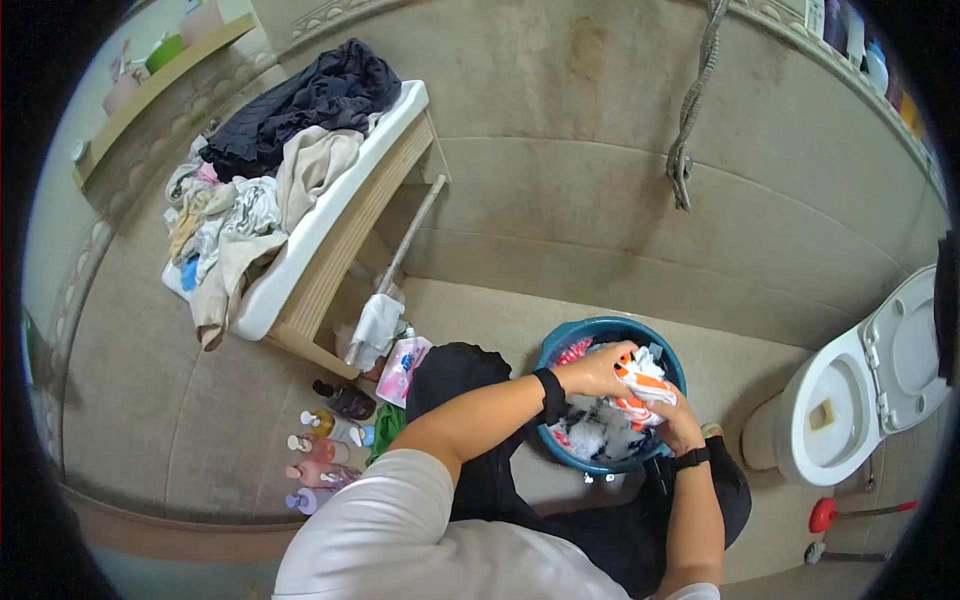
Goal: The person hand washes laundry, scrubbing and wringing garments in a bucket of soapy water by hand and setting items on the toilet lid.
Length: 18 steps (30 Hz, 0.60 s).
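A blue plastic basin stands on the floor between my knees, holding soapy water and wet clothes. Over it, my left hand grips a white and orange striped garment from the upper left. The fingers of my right hand are wrapped round the same garment from the lower right. White suds and dark cloth fill the lower part of the basin, and a red patterned cloth shows at its far left edge.
A washstand heaped with clothes stands at the upper left. Several bottles and a pink-and-white pack are by my left knee. To the right are a toilet and a red plunger. A shower hose hangs ahead.
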{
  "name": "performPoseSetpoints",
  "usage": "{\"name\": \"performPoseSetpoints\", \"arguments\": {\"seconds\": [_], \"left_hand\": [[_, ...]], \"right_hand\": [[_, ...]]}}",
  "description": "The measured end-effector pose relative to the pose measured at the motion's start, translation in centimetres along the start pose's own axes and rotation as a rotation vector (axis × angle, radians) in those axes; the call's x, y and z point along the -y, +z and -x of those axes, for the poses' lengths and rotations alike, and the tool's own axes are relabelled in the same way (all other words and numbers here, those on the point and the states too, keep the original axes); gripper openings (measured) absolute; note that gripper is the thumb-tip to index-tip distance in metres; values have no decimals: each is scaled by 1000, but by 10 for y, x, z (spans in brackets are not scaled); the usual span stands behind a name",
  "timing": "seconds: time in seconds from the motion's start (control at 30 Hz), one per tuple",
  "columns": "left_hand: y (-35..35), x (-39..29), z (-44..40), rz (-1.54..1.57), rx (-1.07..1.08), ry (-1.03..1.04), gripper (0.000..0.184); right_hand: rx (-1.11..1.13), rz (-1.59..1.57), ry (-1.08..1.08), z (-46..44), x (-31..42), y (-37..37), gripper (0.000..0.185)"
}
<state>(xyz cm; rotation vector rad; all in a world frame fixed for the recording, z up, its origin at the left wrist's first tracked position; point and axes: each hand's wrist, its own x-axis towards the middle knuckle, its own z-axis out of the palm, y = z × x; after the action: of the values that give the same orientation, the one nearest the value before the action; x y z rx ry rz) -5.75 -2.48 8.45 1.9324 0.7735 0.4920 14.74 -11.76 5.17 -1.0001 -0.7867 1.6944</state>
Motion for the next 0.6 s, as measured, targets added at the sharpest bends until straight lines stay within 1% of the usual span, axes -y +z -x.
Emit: {"name": "performPoseSetpoints", "arguments": {"seconds": [0.03, 0.07, 0.13, 0.17, 0.2, 0.23, 0.27, 0.3, 0.33, 0.37, 0.4, 0.43, 0.47, 0.5, 0.57, 0.6], "left_hand": [[-1, -6, 0, -84, -70, 81, 72], [-6, -22, 4, -99, -80, 108, 69], [-7, -17, 5, -160, 46, 175, 65], [-6, -14, 9, -158, 77, 146, 65], [-4, -11, 13, -158, 108, 122, 64], [-2, -15, 17, -135, 105, 48, 65], [1, -13, 18, -125, 115, 49, 65], [6, -12, 19, -126, 108, 37, 66], [10, -10, 18, -129, 105, 30, 67], [13, -3, 16, -132, 88, 65, 65], [16, 5, 12, -159, 106, 57, 66], [10, -9, 14, 69, 153, -49, 62], [7, -25, 15, 293, 195, -162, 58], [9, -29, 10, 296, 205, -153, 58], [5, -29, 13, 699, 119, -330, 48], [3, -26, 13, 700, 107, -338, 48]], "right_hand": [[43, -111, 21, 4, 10, 8, 55], [58, -63, 65, 11, 21, 16, 62], [197, -47, 101, 14, 15, 15, 67], [227, -7, 62, 15, 14, 24, 71], [228, -7, 84, 13, 11, 27, 71], [217, 168, 70, 12, 7, 28, 70], [198, 343, 48, 10, 4, 25, 68], [176, 396, 79, 6, -3, 18, 63], [134, 410, 76, 10, 1, 21, 53], [144, 433, 98, 10, 4, 18, 51], [149, 456, 119, 9, 5, 12, 49], [79, 511, 110, 11, 5, 10, 41], [30, 559, 50, 11, 2, 5, 39], [-2, 549, 30, 12, 1, 0, 40], [-9, 536, 14, 10, -1, 0, 40], [5, 575, -15, 10, -1, -1, 45]]}}
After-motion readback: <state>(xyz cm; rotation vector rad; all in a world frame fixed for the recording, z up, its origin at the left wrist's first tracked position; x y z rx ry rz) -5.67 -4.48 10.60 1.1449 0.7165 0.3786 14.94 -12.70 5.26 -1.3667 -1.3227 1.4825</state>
